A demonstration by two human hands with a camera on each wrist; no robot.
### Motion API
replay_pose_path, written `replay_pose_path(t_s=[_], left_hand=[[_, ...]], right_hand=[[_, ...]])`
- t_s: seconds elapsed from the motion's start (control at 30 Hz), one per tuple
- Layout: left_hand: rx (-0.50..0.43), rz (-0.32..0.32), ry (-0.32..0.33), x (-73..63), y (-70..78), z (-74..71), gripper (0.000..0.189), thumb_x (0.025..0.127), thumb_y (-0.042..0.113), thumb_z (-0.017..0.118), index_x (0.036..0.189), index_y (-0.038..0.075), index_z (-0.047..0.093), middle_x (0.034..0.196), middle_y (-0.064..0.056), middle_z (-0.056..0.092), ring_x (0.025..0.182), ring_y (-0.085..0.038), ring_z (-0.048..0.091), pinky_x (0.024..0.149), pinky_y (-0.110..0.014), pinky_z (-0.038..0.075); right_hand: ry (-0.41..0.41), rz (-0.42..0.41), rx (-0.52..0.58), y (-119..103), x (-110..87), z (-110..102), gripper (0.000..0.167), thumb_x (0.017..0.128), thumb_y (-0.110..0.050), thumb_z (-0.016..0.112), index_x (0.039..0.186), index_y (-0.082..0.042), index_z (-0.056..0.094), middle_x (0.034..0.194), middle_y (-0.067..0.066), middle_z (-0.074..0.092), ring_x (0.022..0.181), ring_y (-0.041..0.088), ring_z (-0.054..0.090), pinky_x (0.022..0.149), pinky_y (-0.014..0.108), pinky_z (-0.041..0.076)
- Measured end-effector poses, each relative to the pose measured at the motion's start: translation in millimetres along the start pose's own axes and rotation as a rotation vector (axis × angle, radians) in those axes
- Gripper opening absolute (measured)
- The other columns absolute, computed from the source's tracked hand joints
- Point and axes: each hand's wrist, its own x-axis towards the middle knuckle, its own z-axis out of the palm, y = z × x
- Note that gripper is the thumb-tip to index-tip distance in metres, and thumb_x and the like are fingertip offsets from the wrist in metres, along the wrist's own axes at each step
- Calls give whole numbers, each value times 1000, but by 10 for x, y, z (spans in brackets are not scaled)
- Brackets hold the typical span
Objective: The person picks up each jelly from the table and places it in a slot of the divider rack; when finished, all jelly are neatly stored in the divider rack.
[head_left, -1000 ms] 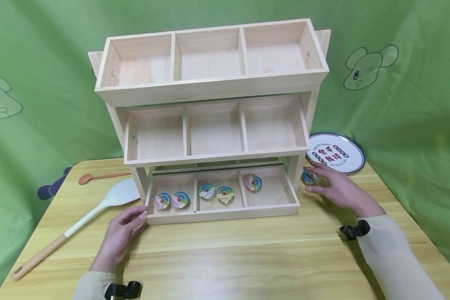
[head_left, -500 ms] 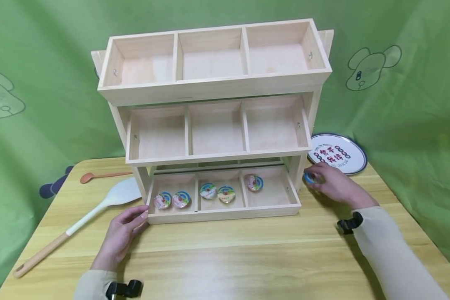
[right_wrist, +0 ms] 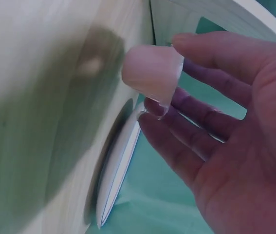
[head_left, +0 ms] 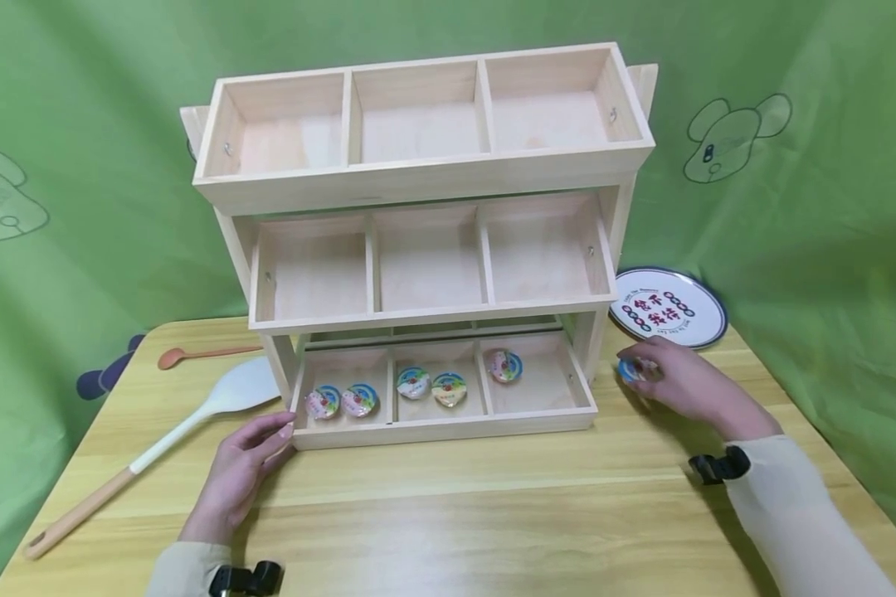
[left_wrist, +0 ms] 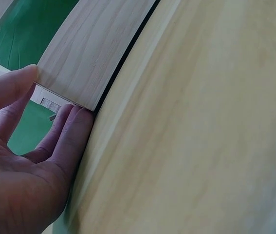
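Note:
My right hand (head_left: 694,383) pinches a small jelly cup (head_left: 635,370) by its rim, right of the wooden rack. In the right wrist view the cup's pinkish body (right_wrist: 150,70) is tilted over the table, thumb and fingertips at its lid. My left hand (head_left: 241,464) touches the left front corner of the rack's bottom tray (head_left: 448,429); in the left wrist view its thumb and fairly straight fingers (left_wrist: 74,136) rest against the panel's end. In that tray lie jelly cups: two on the left (head_left: 359,400), two in the middle (head_left: 449,389), one on the right (head_left: 504,366).
The three-tier rack (head_left: 421,186) has two upper trays with bare compartments. A round plate (head_left: 698,319) with red lettering lies behind the right hand. Left of the rack lie a white spatula (head_left: 242,385) with a wooden handle and an orange spoon (head_left: 209,351). Green cloth hangs behind.
My right hand has closed its fingers on the jelly cup beside the rack and drawn it slightly right and toward me. The left hand stays at the tray corner.

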Motion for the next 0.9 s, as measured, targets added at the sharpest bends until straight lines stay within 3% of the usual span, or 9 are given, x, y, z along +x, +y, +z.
replay_pose_path(t_s=[0.33,0.6,0.9], left_hand=[[3,-7,8,-7,9,3,22,93,5,66,114,6,69,120,-9,57,109,-17,60,97,-33,52],[2,-14,5,5,12,11,22,93,6,66,115,6,69,120,-9,56,108,-16,60,97,-33,52],[-5,-5,2,-3,1,14,21,93,5,65,111,11,72,117,-5,58,109,-17,60,97,-33,52]], right_hand=[[20,-46,-16,-125,-226,-113,44,83,-4,72,125,6,59,124,27,56,106,41,56,91,62,47],[28,-73,-30,-234,-357,-154,45,83,-5,74,125,3,60,127,26,54,112,46,53,95,66,43],[23,-110,-47,-317,-503,-190,40,84,-3,72,123,-3,63,124,16,59,109,40,57,89,61,49]])
